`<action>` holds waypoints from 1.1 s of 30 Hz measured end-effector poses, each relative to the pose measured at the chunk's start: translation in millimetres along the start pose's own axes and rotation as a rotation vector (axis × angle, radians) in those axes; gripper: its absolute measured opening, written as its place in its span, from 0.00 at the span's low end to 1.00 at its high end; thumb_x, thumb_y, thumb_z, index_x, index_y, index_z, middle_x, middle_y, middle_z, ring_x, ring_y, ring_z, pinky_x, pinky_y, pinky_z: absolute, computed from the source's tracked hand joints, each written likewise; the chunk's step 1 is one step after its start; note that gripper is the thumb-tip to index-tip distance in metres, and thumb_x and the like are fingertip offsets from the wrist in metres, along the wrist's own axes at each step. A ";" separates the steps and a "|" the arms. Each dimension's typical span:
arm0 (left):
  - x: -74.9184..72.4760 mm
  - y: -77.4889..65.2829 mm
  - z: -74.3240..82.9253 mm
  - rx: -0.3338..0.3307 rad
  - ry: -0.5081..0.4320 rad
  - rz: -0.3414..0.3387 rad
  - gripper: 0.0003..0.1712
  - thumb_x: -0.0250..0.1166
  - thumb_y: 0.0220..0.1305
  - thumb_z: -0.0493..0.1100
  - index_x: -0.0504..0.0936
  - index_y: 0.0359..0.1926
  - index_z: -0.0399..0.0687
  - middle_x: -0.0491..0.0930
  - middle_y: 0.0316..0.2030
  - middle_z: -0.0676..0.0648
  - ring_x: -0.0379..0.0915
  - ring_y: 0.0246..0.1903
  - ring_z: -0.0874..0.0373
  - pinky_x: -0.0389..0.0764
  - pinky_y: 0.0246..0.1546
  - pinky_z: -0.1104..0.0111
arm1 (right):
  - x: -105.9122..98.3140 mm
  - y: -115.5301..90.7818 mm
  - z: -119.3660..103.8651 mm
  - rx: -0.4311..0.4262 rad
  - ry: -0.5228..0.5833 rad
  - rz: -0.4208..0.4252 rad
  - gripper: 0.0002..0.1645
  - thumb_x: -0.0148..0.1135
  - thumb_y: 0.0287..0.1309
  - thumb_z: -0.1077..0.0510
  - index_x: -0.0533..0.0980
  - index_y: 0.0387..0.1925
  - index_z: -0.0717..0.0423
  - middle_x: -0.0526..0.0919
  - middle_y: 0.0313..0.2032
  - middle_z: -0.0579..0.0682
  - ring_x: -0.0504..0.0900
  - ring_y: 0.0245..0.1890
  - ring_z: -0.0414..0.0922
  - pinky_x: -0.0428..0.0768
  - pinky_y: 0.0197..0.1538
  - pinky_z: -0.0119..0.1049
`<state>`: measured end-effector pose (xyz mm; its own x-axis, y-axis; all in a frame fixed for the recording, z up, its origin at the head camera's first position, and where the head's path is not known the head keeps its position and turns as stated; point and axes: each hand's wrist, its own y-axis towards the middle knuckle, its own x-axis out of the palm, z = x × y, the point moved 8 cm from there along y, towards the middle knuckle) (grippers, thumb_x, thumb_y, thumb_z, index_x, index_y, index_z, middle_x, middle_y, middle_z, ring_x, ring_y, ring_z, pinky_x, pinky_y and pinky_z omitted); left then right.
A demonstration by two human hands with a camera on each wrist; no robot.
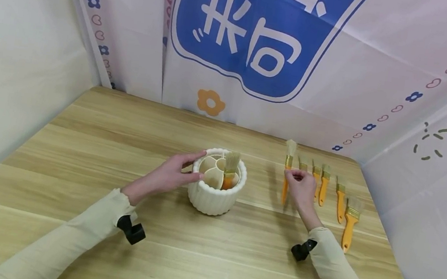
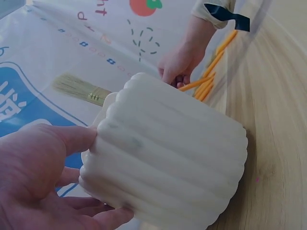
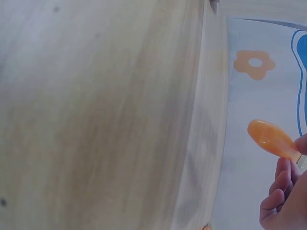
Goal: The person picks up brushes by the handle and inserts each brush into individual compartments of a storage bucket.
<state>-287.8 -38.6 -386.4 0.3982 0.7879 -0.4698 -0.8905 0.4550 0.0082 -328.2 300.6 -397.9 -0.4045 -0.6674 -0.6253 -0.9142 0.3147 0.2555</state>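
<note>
A white fluted pot (image 1: 213, 198) with a cream divided insert stands on the table. My left hand (image 1: 173, 170) grips it at the left side, thumb and fingers spread along the scalloped rim; in the left wrist view the thumb (image 2: 79, 139) presses on the rim. One paintbrush (image 1: 230, 168) stands in a compartment, bristles up. To the right, my right hand (image 1: 302, 188) pinches another paintbrush (image 1: 289, 157) with an orange handle, held upright with bristles up. Its rounded orange handle end (image 3: 268, 136) shows in the right wrist view, with the rest of that brush mostly hidden or out of frame.
Several orange-handled brushes lie in a row at the table's right side, among them a narrow brush (image 1: 340, 202) and a wide brush (image 1: 350, 222) nearest the front. Printed cloth walls (image 1: 327, 110) border the wooden table (image 1: 124, 132) at the back and both sides.
</note>
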 end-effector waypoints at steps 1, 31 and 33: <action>-0.1 0.0 -0.2 -0.004 -0.004 0.001 0.39 0.61 0.63 0.47 0.56 0.71 0.47 0.54 0.70 0.38 0.53 0.69 0.41 0.61 0.69 0.54 | -0.1 0.2 -0.1 -0.002 0.001 0.003 0.14 0.62 0.55 0.54 0.82 0.32 0.64 0.83 0.29 0.59 0.72 0.22 0.31 0.71 0.26 0.18; -4.7 0.0 3.9 0.029 0.007 0.062 0.32 0.58 0.65 0.43 0.60 0.68 0.41 0.58 0.69 0.40 0.58 0.67 0.42 0.64 0.68 0.54 | -3.8 -7.7 -11.8 -0.031 0.093 -0.004 0.13 0.63 0.54 0.56 0.82 0.31 0.64 0.83 0.29 0.58 0.73 0.21 0.27 0.74 0.26 0.16; -4.2 -0.4 3.6 0.013 0.002 0.063 0.32 0.59 0.65 0.43 0.61 0.68 0.42 0.59 0.69 0.41 0.58 0.67 0.43 0.64 0.68 0.55 | -3.4 -9.3 -13.4 -0.034 0.104 -0.009 0.13 0.63 0.54 0.55 0.82 0.31 0.64 0.83 0.28 0.57 0.73 0.22 0.28 0.74 0.26 0.17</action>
<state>-288.4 -40.7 -381.2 0.3414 0.8142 -0.4696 -0.9106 0.4104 0.0495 -318.6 290.9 -388.3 -0.3954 -0.7372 -0.5479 -0.9174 0.2868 0.2760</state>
